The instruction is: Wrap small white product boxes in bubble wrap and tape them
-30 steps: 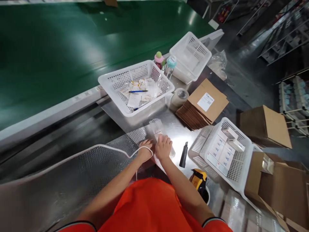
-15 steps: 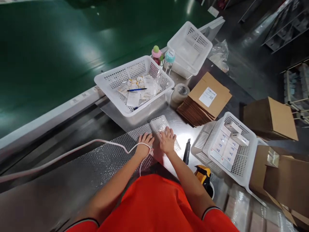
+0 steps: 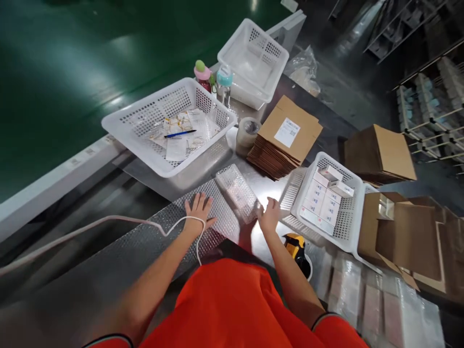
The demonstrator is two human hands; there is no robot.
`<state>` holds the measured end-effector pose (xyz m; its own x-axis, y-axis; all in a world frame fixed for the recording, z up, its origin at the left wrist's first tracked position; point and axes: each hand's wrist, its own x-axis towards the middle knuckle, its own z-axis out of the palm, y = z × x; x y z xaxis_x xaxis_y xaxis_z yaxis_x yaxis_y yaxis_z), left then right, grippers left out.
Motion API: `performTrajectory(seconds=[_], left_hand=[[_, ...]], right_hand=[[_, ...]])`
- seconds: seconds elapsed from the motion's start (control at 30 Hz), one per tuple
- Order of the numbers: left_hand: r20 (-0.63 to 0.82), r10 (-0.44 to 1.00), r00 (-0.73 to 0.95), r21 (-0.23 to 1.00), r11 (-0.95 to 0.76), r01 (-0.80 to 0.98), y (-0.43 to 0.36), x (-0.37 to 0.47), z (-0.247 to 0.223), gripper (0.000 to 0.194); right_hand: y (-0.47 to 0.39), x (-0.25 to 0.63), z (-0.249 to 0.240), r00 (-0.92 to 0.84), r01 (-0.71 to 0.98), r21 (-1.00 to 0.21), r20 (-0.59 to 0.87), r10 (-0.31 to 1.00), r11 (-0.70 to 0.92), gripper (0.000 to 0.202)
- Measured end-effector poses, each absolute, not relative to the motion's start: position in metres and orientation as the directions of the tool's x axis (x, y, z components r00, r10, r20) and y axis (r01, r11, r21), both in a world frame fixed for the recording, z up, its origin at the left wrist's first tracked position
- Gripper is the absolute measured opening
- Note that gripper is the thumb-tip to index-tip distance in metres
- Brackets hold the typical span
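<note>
My left hand (image 3: 198,212) lies flat with fingers spread on a sheet of bubble wrap (image 3: 152,246); a white cord crosses that wrist. Just right of it, a package wrapped in bubble wrap (image 3: 237,192) rests on the metal table, its contents blurred by the wrap. At the package's near right end is my right hand (image 3: 269,216), its fingers curled in where a black utility knife lay earlier. The knife is hidden now, so whether the fingers grip it does not show. A yellow and black tape dispenser (image 3: 295,246) sits beside my right forearm.
A white basket with papers and a pen (image 3: 134,157), two bottles (image 3: 224,84), and another white basket (image 3: 232,53) stand behind. Rightward are a tape roll (image 3: 247,136), stacked cardboard (image 3: 299,128), a basket of small boxes (image 3: 348,241) and cartons (image 3: 409,237). A green conveyor (image 3: 72,63) runs far left.
My left hand has slid left, away from the package, and spread out. My right hand has let go of the package and moved right, over the knife's place. The view has shifted.
</note>
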<state>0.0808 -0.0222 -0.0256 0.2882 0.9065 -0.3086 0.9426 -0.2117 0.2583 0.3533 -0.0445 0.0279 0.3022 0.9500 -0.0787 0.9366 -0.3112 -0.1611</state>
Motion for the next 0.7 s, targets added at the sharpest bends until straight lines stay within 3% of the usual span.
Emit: performTrajectory(seconds=[0.07, 0.17, 0.3, 0.37, 0.43, 0.53, 0.7], left_hand=[[-0.336, 0.897, 0.286, 0.257, -0.204, 0.945, -0.020, 0.077, -0.027, 0.086], [-0.379, 0.886, 0.267, 0.244, -0.183, 0.952, -0.016, 0.072, -0.029, 0.088], [-0.346, 0.910, 0.228, 0.234, -0.152, 0.960, -0.012, 0.065, -0.032, 0.087], [-0.349, 0.915, 0.204, 0.231, -0.127, 0.965, -0.010, 0.062, -0.033, 0.087], [-0.350, 0.918, 0.187, 0.238, -0.106, 0.966, -0.008, 0.059, -0.033, 0.089], [-0.345, 0.922, 0.175, 0.275, -0.078, 0.958, -0.006, 0.057, -0.031, 0.092], [-0.358, 0.915, 0.189, 0.333, -0.064, 0.941, -0.003, 0.054, -0.027, 0.090]], right_hand=[[-0.068, 0.374, 0.020, 0.472, 0.863, -0.136, -0.129, 0.872, -0.487, 0.048], [-0.090, 0.391, 0.009, 0.527, 0.811, -0.147, -0.236, 0.817, -0.566, 0.046], [-0.099, 0.384, 0.016, 0.574, 0.737, -0.324, -0.161, 0.803, -0.593, 0.047], [-0.097, 0.359, 0.023, 0.477, 0.760, -0.435, -0.132, 0.869, -0.483, 0.052], [-0.087, 0.320, 0.027, 0.266, 0.809, -0.493, -0.175, 0.948, -0.319, 0.054], [-0.056, 0.251, 0.023, 0.019, 0.887, -0.431, -0.322, 0.947, -0.164, 0.058], [-0.003, 0.181, 0.012, -0.112, 0.948, -0.313, -0.477, 0.871, -0.049, 0.085]])
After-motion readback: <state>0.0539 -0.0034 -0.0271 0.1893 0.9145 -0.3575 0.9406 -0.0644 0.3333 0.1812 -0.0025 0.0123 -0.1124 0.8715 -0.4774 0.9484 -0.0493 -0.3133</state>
